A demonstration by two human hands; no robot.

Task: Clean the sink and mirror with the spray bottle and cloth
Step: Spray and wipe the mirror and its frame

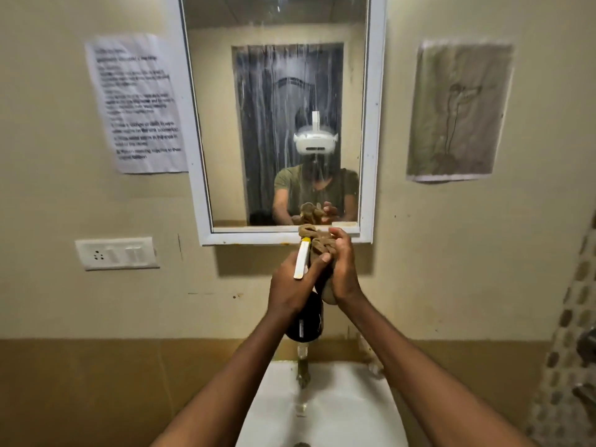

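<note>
Both arms are up in front of the wall, right under the mirror. The left hand is wrapped around the neck of the dark spray bottle, fingers curled tight, with the white trigger standing up beside the thumb. The right hand is pressed in against it, fingers curled around a bunched brown cloth that sits at the top of the bottle, just below the white mirror frame. The glass is wet, streaks running down it, and it reflects the person with both hands and the cloth. Down below, the white sink sits between the forearms, with its tap directly under the bottle. On the wall, a printed sheet hangs left of the mirror, a drawing on paper to its right, and a switch plate is mounted lower left.
</note>
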